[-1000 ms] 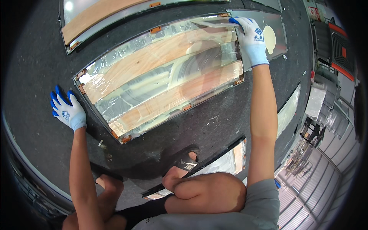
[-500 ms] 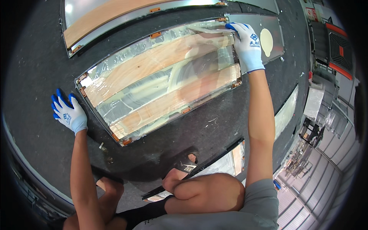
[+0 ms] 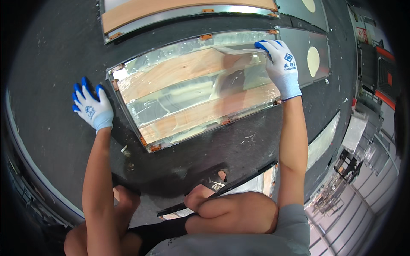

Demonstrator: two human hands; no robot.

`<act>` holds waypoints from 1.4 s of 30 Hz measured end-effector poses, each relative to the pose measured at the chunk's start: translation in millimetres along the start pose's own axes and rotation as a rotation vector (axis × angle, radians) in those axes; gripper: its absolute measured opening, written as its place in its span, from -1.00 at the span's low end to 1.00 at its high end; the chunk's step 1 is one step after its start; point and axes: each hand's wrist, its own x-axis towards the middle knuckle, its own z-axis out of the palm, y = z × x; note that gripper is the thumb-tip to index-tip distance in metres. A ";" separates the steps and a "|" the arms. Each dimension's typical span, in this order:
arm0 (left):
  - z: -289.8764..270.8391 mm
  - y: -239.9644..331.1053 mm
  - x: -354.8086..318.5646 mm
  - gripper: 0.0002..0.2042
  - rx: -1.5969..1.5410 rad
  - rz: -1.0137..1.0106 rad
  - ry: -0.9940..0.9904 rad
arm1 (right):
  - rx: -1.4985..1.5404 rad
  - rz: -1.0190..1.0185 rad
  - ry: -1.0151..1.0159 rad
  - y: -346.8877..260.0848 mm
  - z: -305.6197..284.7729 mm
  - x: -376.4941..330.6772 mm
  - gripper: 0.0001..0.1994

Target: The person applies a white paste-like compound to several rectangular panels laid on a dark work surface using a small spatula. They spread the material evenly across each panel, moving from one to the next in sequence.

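Note:
In front of me lies a long shallow metal-framed panel [image 3: 146, 135]. Two pale wood boards [image 3: 171, 79] run along it, with streaky cream glue [image 3: 171, 99] between and around them. A thin, clear, glossy sheet [image 3: 239, 50] lies over its right part, its far edge raised. My right hand [image 3: 279, 64], in a white glove with blue fingertips, is closed on that edge above the panel's right end. How far the sheet reaches is hard to make out. My left hand [image 3: 93, 106], gloved alike, is spread open over the dark floor, left of the panel, holding nothing.
Orange blocks [image 3: 206, 37] sit around the panel's rim. Another panel with a wood board [image 3: 188, 16] lies beyond it. To the right is a grey metal sheet [image 3: 297, 49] with a cream glue puddle [image 3: 313, 62]. Further panels [image 3: 258, 183] lie near my foot.
My view has shifted, so the panel appears farther right and lower. Relative to the panel, my right hand and the sheet's raised edge have moved left. My left hand stays open beside the panel.

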 end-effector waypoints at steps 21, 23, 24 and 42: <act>-6.6 4.7 1.3 -0.35 0.019 -0.077 -0.085 | 0.025 -0.349 -0.066 -175.3 26.6 62.7 -0.66; -8.7 5.8 1.4 -0.34 0.021 -0.073 -0.091 | 0.019 -0.377 -0.040 -184.6 27.8 66.3 -0.66; -9.7 6.3 1.5 -0.34 0.031 -0.070 -0.091 | 0.032 -0.376 -0.032 -187.3 26.7 67.7 -0.67; 5.3 -0.8 0.4 -0.33 0.011 -0.032 -0.022 | -0.021 -0.050 0.070 -139.5 5.8 -50.2 -0.63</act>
